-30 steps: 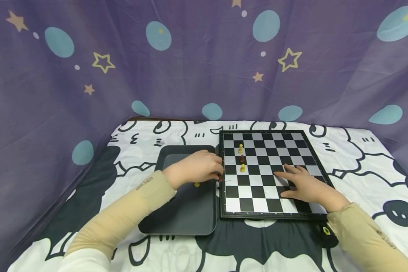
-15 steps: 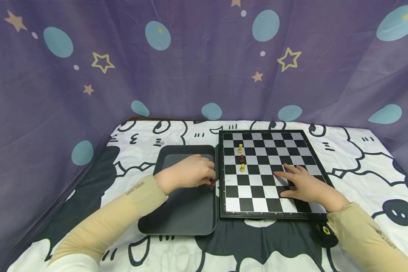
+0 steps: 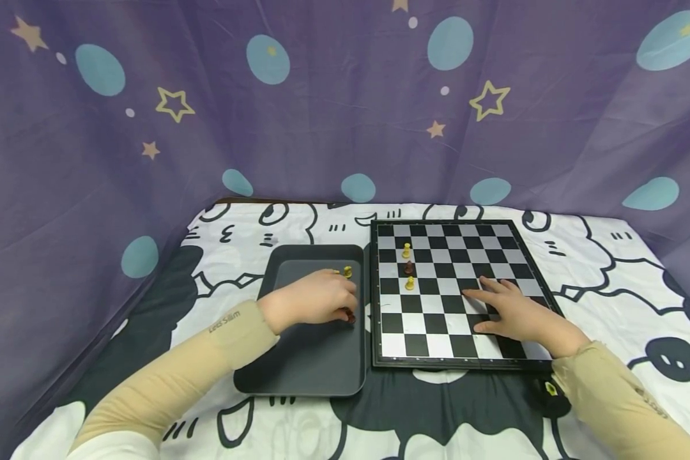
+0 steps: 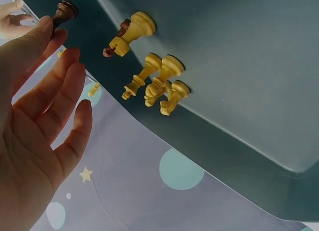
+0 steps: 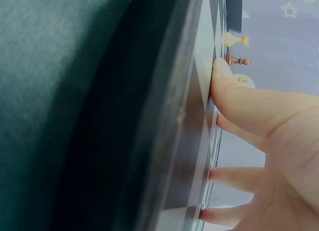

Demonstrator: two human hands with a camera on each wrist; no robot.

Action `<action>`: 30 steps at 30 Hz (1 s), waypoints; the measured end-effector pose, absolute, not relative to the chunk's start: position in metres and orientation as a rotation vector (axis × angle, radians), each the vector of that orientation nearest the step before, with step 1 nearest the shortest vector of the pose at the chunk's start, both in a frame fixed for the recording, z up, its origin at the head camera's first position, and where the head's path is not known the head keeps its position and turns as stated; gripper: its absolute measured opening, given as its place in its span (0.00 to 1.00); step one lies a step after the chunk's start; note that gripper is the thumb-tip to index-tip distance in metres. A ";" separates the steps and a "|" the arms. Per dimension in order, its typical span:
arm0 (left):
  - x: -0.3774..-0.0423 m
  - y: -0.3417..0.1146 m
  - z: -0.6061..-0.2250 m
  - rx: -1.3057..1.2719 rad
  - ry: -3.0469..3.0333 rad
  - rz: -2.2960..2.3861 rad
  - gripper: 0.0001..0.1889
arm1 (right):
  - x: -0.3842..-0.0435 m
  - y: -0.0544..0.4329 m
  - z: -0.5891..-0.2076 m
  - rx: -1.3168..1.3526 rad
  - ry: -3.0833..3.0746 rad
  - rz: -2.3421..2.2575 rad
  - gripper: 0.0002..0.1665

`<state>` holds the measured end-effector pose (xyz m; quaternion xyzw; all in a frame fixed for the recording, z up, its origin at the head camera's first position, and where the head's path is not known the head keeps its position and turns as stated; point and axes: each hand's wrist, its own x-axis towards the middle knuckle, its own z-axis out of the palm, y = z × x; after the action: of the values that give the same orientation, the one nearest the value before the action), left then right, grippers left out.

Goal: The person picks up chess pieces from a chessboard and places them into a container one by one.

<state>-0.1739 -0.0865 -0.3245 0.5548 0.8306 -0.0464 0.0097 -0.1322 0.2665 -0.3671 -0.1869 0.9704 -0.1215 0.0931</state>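
Brown chess piece (image 4: pixel 64 13): over the dark tray (image 3: pixel 299 383), left of centre in the head view; held near its narrow end, wide base free in the left wrist view. Whether that base touches the tray floor I cannot tell.
Left hand (image 3: pixel 316 297): grip pinching this piece between thumb and forefinger, other fingers loosely bent clear of it; a fingertip hold probably suits so slim a thing.
Right hand (image 3: pixel 514 316): grip spread, holding nothing, fingertips touching the right part of the chessboard (image 3: pixel 439 348); perhaps to steady it, perhaps just resting.
Chessboard: flat, just beside the tray on its right, so both seem within easy reach of the left hand.
Column on the board: one brown pawn-like piece (image 3: pixel 409 268) between two yellow pieces (image 3: pixel 406 252), upper left of the board, all upright and apart.
Yellow cluster in the tray (image 4: pixel 172 66): upright near the wall, middle of the left wrist view; beside it a yellow rook (image 4: pixel 142 23) partly hides a second brown piece (image 4: pixel 107 51). The raised wall would likely stop strays.
Patterned cloth (image 3: pixel 299 434): black and white, under tray and board.
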 end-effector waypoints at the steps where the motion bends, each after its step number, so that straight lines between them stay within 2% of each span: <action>1: -0.174 -0.086 -0.325 1.726 2.590 -0.152 0.02 | -0.132 0.267 -0.367 -0.554 2.880 -0.360 0.38; 30: -0.171 -0.082 -0.337 1.659 2.554 -0.312 0.05 | -0.132 0.266 -0.369 -0.561 2.888 -0.369 0.38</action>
<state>-0.1711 -0.0815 -0.3370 0.5415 0.8336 -0.1018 0.0399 -0.1320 0.2663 -0.3689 -0.1885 0.9702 -0.1241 0.0882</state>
